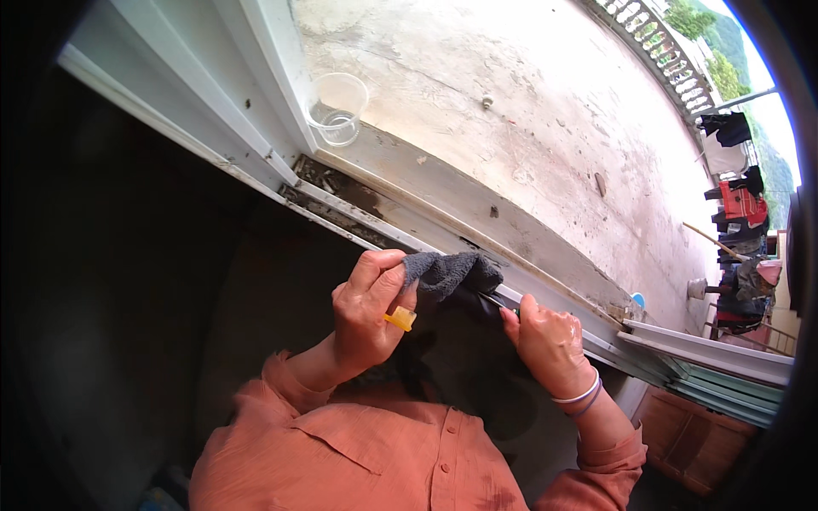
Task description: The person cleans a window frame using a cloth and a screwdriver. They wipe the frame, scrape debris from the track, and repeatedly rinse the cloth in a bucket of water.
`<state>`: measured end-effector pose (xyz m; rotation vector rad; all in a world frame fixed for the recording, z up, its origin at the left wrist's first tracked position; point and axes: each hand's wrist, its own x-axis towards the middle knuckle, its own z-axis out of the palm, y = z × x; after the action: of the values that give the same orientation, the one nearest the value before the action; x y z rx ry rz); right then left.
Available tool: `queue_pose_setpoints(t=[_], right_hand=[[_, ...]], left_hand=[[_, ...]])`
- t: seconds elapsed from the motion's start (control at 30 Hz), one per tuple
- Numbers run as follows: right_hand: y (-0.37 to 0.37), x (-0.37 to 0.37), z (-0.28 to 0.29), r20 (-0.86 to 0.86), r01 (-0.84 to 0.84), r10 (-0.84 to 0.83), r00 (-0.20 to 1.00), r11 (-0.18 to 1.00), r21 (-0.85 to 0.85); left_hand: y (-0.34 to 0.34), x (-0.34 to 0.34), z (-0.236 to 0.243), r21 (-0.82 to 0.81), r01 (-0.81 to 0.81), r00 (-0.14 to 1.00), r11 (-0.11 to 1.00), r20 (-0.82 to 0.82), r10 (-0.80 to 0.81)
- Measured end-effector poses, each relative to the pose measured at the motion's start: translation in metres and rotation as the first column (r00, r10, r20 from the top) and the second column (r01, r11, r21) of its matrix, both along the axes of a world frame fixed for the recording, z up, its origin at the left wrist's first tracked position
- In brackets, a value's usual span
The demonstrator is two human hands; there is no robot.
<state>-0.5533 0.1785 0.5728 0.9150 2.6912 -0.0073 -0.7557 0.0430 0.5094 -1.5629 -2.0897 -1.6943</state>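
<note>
My left hand [371, 311] pinches a dark grey cloth [447, 272] and also has a small yellow plastic piece [400, 319] between its fingers. My right hand [550, 345] is closed on a thin tool [497, 303], its handle mostly hidden, whose narrow end runs into or under the cloth's right end. The cloth is at the near edge of a white sliding window track [537, 302]. Dark grime [336, 189] lies in the track's channels further left. A clear plastic cup [336, 109] stands on the far side of the track, against the frame at upper left.
White window panels [179, 85] rise at left. Beyond the sill is a pale concrete floor [528, 128] with a balustrade [652, 38], hanging laundry [737, 204], a pole [707, 238] and a small blue item [637, 300]. A brown wooden panel [694, 434] sits at lower right.
</note>
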Motion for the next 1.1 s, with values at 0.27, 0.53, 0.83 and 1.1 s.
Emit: queue_pose_setpoints(t=[0.27, 0.53, 0.83, 1.1], right_hand=[[0.006, 0.007, 0.030, -0.269, -0.143, 0.083, 0.960, 0.967, -0.211], [-0.012, -0.058, 0.020, -0.228, -0.230, 0.199, 0.953, 0.966, -0.117], [-0.020, -0.105, 0.017, -0.360, -0.291, 0.222, 0.906, 0.945, -0.150], [-0.019, -0.129, 0.008, -0.356, -0.327, 0.244, 0.902, 0.925, -0.194]], left_hand=[[-0.029, 0.008, -0.009, -0.046, 0.071, 0.990, 0.996, 0.128, -0.064], [-0.035, -0.002, -0.013, -0.071, 0.067, 0.983, 0.995, 0.175, -0.053], [-0.035, -0.022, -0.005, -0.129, -0.078, 0.991, 0.989, 0.096, 0.091], [-0.044, -0.028, -0.009, -0.135, -0.115, 0.990, 0.984, 0.071, 0.125]])
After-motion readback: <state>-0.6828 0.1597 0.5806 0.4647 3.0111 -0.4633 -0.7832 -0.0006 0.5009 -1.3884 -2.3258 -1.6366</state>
